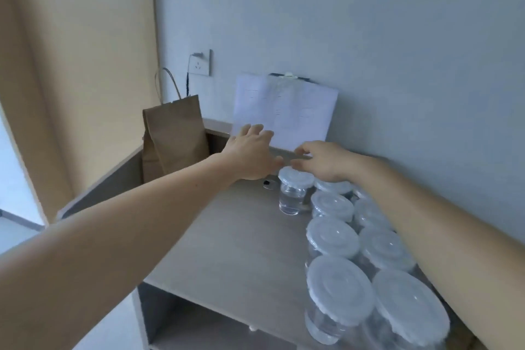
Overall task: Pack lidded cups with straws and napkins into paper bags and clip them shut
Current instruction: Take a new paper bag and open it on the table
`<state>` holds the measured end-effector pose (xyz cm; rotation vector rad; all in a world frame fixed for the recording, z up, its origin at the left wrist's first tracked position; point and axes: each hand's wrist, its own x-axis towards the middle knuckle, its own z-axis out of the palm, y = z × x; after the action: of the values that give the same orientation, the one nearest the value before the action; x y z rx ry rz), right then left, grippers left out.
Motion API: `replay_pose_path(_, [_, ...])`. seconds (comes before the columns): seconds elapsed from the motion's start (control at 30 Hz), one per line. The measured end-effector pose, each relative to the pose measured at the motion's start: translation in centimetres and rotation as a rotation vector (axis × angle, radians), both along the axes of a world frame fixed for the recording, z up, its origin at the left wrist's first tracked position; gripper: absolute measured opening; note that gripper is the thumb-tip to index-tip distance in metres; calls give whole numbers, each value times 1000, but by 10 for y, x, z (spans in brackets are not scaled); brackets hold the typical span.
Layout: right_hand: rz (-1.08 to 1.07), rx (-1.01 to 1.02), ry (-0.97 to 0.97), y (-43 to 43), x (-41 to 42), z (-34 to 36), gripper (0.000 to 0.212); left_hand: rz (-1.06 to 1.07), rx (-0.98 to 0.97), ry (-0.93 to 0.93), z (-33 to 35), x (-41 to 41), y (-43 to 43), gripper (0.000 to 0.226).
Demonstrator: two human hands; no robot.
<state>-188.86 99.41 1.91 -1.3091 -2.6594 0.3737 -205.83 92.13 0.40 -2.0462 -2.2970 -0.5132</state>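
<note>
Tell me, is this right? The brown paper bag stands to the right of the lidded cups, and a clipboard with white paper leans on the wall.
Not quite: the head view shows the brown paper bag standing to the left of the lidded cups. The clipboard with white paper does lean on the wall.

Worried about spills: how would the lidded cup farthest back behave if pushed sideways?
The cup looks taller than wide, so a high push might tip it. What looks like clear liquid inside probably adds weight low down, steadying it somewhat.
</note>
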Motion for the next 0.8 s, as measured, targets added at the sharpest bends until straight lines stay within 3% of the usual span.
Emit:
replay_pose_path(0.2, [-245, 23, 79, -1, 160, -3, 41, -205, -4, 55, 22, 136, 34, 73])
replay_pose_path(0.47, [-421, -12, 96, 12, 371, -25, 52, -342, -70, 115, 16, 338, 99, 77])
replay_pose_path(0.8, [-565, -167, 32, 56, 496, -102, 52, -430, -333, 138, -75, 475, 169, 77])
